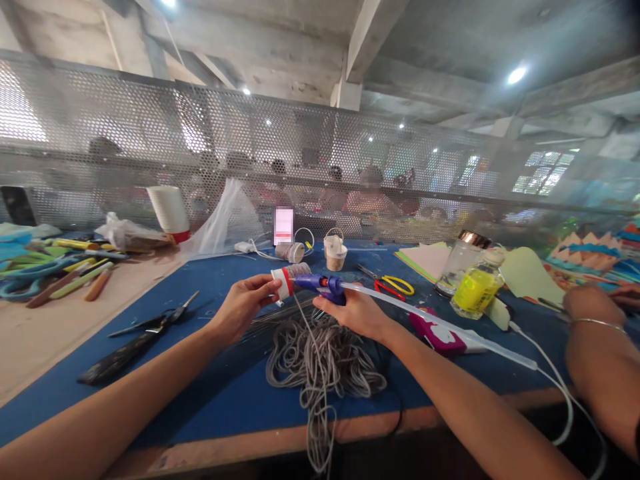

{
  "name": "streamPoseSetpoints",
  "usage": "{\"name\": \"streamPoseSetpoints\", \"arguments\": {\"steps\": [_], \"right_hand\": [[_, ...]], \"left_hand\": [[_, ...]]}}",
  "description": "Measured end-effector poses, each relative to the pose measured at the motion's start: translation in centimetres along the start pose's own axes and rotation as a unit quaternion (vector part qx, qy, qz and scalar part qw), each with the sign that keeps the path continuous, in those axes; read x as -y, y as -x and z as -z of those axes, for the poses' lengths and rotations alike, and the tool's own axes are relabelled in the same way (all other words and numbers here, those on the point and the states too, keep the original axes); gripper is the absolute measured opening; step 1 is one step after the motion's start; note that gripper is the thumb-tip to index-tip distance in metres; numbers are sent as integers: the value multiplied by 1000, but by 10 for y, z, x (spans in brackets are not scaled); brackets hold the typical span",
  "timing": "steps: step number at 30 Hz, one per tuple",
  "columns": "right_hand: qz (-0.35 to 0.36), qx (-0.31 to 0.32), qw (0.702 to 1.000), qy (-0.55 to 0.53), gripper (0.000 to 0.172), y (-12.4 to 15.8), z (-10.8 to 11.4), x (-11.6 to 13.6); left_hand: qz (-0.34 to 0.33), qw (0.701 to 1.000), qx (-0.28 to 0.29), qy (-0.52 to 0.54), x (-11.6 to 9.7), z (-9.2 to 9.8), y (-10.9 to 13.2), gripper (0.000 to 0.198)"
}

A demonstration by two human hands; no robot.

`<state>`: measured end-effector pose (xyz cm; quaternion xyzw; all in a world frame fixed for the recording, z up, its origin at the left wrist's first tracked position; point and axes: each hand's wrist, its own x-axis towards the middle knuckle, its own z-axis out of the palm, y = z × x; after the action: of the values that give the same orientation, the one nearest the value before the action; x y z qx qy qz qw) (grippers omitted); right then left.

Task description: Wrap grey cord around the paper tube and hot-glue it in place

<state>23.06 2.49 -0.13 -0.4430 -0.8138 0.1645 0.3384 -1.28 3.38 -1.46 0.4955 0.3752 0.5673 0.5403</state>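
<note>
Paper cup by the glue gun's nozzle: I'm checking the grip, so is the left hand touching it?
Touching: the head view shows the left hand holding the paper cup, its fingertips on the white end.

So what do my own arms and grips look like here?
The slim, bare left forearm and right forearm show no sleeves, watches or bracelets. The ungloved left grip and right grip are plain human hands, no rings visible.

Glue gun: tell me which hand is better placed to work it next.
Probably the right. The right hand grips the glue gun, its nozzle end close to the paper cup, while the left hand is occupied holding that cup.
</note>
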Motion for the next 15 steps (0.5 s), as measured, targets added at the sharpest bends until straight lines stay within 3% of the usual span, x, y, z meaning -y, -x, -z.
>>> {"name": "streamPoseSetpoints", "arguments": {"steps": [9, 15], "right_hand": [[39, 2, 999, 32, 35, -2, 3, 3], [25, 10, 999, 46, 35, -2, 4, 5]], "left_hand": [[0, 1000, 5, -5, 1, 2, -3, 19], [1, 1000, 11, -10, 1, 1, -2, 21]]}}
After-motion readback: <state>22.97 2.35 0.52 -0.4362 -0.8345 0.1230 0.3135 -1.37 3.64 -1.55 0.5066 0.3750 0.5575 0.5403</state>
